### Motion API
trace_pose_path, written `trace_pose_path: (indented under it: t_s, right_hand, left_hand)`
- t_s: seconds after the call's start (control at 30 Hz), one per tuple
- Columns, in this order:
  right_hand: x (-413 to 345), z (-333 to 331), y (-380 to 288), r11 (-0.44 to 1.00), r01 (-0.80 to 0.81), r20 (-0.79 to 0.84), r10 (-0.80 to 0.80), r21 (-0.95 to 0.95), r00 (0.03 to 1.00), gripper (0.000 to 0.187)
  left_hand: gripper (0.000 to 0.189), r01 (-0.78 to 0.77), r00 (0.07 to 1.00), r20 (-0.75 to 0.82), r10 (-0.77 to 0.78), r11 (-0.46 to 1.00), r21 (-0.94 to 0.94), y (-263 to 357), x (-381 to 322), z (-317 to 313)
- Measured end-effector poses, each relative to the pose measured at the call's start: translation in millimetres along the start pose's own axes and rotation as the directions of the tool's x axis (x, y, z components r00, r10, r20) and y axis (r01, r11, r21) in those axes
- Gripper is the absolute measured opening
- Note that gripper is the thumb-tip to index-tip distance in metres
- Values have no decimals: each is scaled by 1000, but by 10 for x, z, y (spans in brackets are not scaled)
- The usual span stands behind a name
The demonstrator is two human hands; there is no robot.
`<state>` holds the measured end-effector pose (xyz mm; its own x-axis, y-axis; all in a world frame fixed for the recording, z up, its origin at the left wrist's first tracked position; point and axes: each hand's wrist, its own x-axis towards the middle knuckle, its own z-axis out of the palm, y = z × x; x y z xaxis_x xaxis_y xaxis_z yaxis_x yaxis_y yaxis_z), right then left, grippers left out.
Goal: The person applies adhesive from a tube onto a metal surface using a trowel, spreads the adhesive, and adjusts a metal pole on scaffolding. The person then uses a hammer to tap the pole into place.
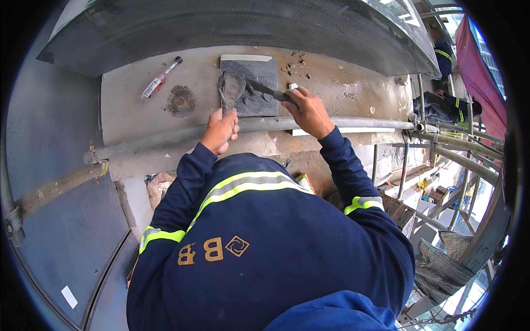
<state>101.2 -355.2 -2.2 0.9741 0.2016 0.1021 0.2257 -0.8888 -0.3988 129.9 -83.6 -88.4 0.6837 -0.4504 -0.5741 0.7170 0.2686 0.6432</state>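
My left hand (221, 130) grips the handle of a broad, flat-bladed scraper or trowel (232, 87), its blade smeared with grey paste. In my right hand (308, 108) is the dark handle of a narrower blade tool (261, 87), probably a putty knife, with its tip at the edge of the broad blade. Both blades are over a dark grey rectangular board (265, 105), which bears grey paste and a pale strip along its far edge. A small white object (292, 86) shows just beyond my right fingers.
A metal scaffold tube (165, 138) crosses between me and the ledge (124, 103). A clear bottle with reddish contents (159, 82) lies left, near a round, paste-caked disc (181, 101). Crumbs (292, 66) dot the wet ledge. Dark panels rise ahead and left. Co-workers (443, 53) are among scaffolding at right.
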Motion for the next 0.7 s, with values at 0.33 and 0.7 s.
trace_pose_path:
  t_s: [0.33, 0.7]
  right_hand:
    - [-92, 517, -518, 994, 8, -79, -17, -113, 997, 39]
    - [214, 579, 303, 965, -209, -226, 242, 160, 944, 30]
  left_hand:
    - [17, 13, 1000, 0, -13, 974, 227, 101, -20, 246]
    - [28, -26, 998, 68, 11, 971, 236, 129, -234, 203]
